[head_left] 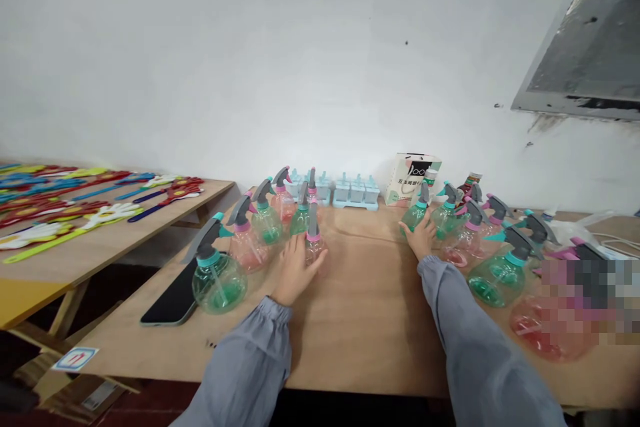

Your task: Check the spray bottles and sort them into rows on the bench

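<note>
My left hand (296,272) is closed round the near side of a pink spray bottle (315,247) with a grey trigger head, its thumb along the right side. My right hand (423,237) curves round a green spray bottle (413,215) at the back right, thumb to the left and fingers to the right; they partly cover it. Both bottles stand upright on the wooden table (360,307). Left of my left hand are several more pink and green bottles, among them a large green spray bottle (220,283). Another group, with a green spray bottle (497,279), stands beside my right forearm.
A black phone (170,297) lies at the left. Light-blue popsicle molds (356,193) and a printed box (411,180) stand by the wall. Colourful hand-shaped items (110,213) cover a second table. A plastic bag (575,230) lies at the right.
</note>
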Tool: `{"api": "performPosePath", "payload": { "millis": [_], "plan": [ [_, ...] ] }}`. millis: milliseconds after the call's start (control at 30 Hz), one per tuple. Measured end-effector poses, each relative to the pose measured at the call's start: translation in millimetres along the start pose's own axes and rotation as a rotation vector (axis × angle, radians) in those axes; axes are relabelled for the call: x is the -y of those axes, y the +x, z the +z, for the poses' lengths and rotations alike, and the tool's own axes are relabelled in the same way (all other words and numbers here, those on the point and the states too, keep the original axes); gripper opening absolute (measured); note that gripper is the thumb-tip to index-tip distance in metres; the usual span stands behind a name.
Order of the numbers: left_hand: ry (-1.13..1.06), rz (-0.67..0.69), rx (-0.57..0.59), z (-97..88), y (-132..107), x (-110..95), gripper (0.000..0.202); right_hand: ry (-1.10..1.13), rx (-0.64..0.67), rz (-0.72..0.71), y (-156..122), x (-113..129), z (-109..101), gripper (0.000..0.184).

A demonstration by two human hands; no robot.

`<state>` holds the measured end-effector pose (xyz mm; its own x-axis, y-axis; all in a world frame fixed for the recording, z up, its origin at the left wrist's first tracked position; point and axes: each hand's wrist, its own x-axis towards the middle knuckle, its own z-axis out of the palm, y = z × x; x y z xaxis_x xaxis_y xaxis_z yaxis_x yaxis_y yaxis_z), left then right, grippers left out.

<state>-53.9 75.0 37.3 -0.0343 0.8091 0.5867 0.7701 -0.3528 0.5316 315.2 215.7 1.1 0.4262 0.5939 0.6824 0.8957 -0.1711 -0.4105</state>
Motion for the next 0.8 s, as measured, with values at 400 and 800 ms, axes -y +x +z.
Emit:
{"api": "performPosePath", "payload": {
  "millis": [400,800],
  "plan": [
    [-0.073,0.062,-0.004,1.7,-7.9,-26.4,0.039,0.772,0.210,-0.206,-71.1,68.1,-46.9,0.093],
    [-0.419,0.259,0.112,9.3,-23.4,-36.5,0.040,1.315,0.952,-0.291,-90.7,104.5,-124.4,0.066]
  ]
}}
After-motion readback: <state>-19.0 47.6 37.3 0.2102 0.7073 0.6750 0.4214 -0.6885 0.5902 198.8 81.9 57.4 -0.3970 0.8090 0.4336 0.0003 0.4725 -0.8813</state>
